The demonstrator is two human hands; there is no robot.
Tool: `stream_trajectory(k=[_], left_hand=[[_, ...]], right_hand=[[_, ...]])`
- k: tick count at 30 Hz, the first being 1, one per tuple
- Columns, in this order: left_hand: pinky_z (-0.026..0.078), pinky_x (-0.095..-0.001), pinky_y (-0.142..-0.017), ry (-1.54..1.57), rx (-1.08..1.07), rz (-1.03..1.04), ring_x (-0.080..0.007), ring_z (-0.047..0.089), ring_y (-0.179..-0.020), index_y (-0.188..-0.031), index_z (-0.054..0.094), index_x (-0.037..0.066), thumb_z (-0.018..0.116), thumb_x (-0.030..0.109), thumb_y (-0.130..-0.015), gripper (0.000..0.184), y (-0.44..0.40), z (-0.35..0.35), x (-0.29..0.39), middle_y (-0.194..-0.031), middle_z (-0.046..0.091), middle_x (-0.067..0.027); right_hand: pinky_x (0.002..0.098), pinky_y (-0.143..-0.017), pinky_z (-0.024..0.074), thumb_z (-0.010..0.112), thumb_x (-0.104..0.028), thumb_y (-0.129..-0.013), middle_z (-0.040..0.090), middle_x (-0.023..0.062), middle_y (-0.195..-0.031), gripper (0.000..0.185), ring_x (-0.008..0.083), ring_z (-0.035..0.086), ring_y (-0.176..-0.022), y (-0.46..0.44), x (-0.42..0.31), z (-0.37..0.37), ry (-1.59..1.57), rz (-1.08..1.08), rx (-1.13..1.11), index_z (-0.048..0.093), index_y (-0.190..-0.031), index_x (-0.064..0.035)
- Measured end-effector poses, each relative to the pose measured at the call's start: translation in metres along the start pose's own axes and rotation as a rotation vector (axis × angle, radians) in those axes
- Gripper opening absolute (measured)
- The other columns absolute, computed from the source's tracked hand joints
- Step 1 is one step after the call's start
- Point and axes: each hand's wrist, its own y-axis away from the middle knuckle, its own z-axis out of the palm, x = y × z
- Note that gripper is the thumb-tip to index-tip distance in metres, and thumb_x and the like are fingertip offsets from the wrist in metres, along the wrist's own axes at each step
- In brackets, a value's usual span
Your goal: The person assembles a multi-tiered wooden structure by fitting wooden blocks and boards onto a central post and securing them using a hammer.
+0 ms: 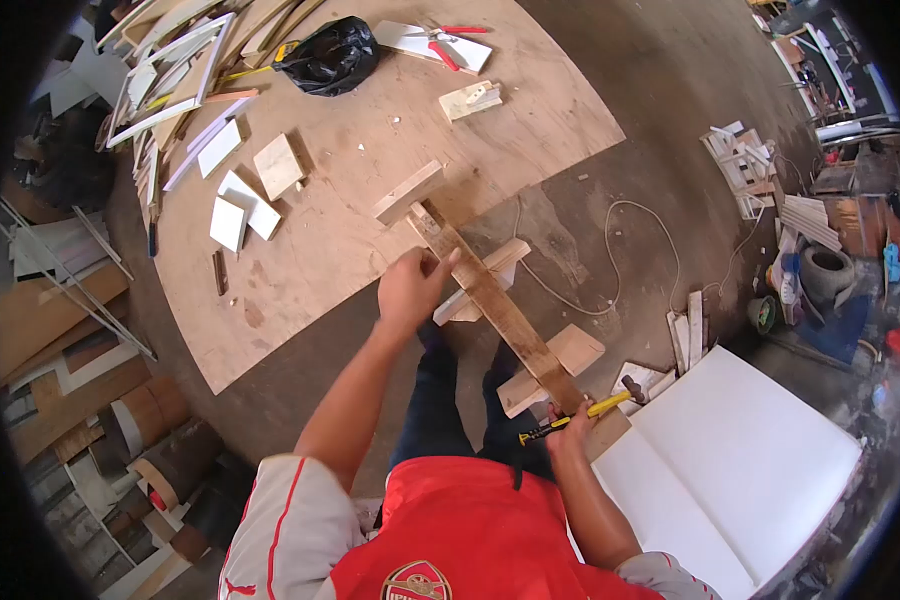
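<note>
Hammer [606, 405] is gripped in R hand [568, 432], w/ its head to the right, at near end of plank [500, 305]. Plank is placed aslant, from table [320, 250] edge at far end down to near right, & is crossed by 2 short boards [578, 350]. L hand [412, 290] is held at far part of plank, fingers curled by its left edge; whether smth. is pinched there cannot be told. On table, white blocks [228, 222] are seen at left, bag [330, 58] & pliers [444, 56] at far side.
</note>
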Motion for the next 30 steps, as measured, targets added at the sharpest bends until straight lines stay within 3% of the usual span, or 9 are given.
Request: stream_trajectory(k=[1,3,7,10,16,21,22,26,30], left_hand=[[0.050,-0.0331,-0.062,0.259,0.165,0.121,-0.0168,0.062,-0.067,-0.075,0.067,0.004,0.081,0.045,-0.087,0.045,0.031,0.008,0.001,-0.066,0.064,-0.0025],[0.051,-0.0309,-0.068,0.437,0.022,-0.052,-0.0137,0.063,-0.077,-0.087,0.069,0.001,0.084,0.030,-0.086,0.033,0.088,0.043,-0.012,-0.081,0.068,-0.0047],[0.049,-0.0336,-0.092,0.931,-0.284,-0.470,-0.0180,0.059,-0.114,-0.133,0.050,-0.010,0.075,0.048,-0.092,0.076,0.107,0.134,-0.024,-0.122,0.064,-0.0127],[0.054,-0.0367,-0.083,1.292,-0.139,-0.539,-0.0222,0.067,-0.102,-0.117,0.057,-0.005,0.063,0.058,-0.098,0.066,0.089,0.196,-0.034,-0.116,0.068,-0.0167],[0.059,-0.0412,-0.071,1.307,0.045,-0.668,-0.0300,0.072,-0.077,-0.111,0.058,-0.009,0.049,0.067,-0.100,0.077,0.077,0.205,-0.019,-0.086,0.070,-0.0176],[0.057,-0.0397,-0.064,1.238,0.224,-0.662,-0.0288,0.071,-0.069,-0.105,0.061,-0.013,0.050,0.065,-0.101,0.079,0.073,0.202,-0.009,-0.083,0.070,-0.0185],[0.057,-0.0397,-0.063,1.196,0.272,-0.661,-0.0285,0.071,-0.069,-0.103,0.062,-0.014,0.050,0.065,-0.101,0.080,0.073,0.201,-0.009,-0.083,0.070,-0.0189],[0.056,-0.0389,-0.063,1.081,0.238,-0.676,-0.0251,0.070,-0.071,-0.102,0.066,-0.016,0.053,0.065,-0.099,0.082,0.067,0.200,-0.037,-0.083,0.070,-0.0175],[0.056,-0.0393,-0.066,1.033,0.216,-0.635,-0.0248,0.070,-0.073,-0.108,0.066,-0.015,0.054,0.063,-0.100,0.079,0.071,0.184,-0.054,-0.088,0.071,-0.0183]], right_hand=[[0.0450,-0.079,0.0592,0.059,-0.044,-0.104,0.049,0.0082,-0.116,0.039,0.0252,0.054,-0.086,0.001,0.000,-0.002,-0.006,0.012,-0.001,0.046,-0.136,-0.0291],[0.0453,-0.078,0.0593,0.060,-0.044,-0.103,0.049,0.0083,-0.116,0.040,0.0254,0.054,-0.086,0.005,0.001,-0.003,-0.016,0.038,-0.009,0.046,-0.137,-0.0286],[0.0444,-0.078,0.0590,0.059,-0.044,-0.103,0.050,0.0069,-0.116,0.040,0.0242,0.054,-0.082,0.017,0.000,-0.001,-0.017,0.051,-0.032,0.045,-0.137,-0.0289],[0.0434,-0.077,0.0585,0.057,-0.044,-0.105,0.052,0.0060,-0.115,0.038,0.0237,0.055,-0.081,0.018,0.000,0.001,-0.038,0.104,-0.052,0.045,-0.138,-0.0300],[0.0432,-0.075,0.0586,0.049,-0.046,-0.107,0.054,0.0075,-0.109,0.038,0.0244,0.061,-0.079,0.059,-0.019,-0.003,0.070,0.070,-0.195,0.041,-0.141,-0.0297],[0.0427,-0.065,0.0595,0.045,-0.046,-0.108,0.055,0.0092,-0.100,0.036,0.0231,0.060,-0.065,0.087,-0.049,-0.005,0.409,0.252,-0.169,0.039,-0.138,-0.0274],[0.0406,-0.058,0.0576,0.045,-0.043,-0.109,0.055,0.0055,-0.085,0.026,0.0175,0.057,-0.057,0.096,-0.059,-0.007,0.460,0.259,-0.199,0.043,-0.126,-0.0246],[0.0330,-0.046,0.0484,0.048,-0.036,-0.110,0.047,-0.0022,-0.065,0.015,0.0108,0.047,-0.047,0.094,-0.085,-0.022,0.603,0.082,-0.452,0.046,-0.109,-0.0214],[0.0288,-0.044,0.0444,0.053,-0.026,-0.108,0.049,0.0011,-0.073,0.014,0.0104,0.045,-0.048,0.102,-0.119,0.004,0.670,-0.142,-0.545,0.046,-0.110,-0.0135]])
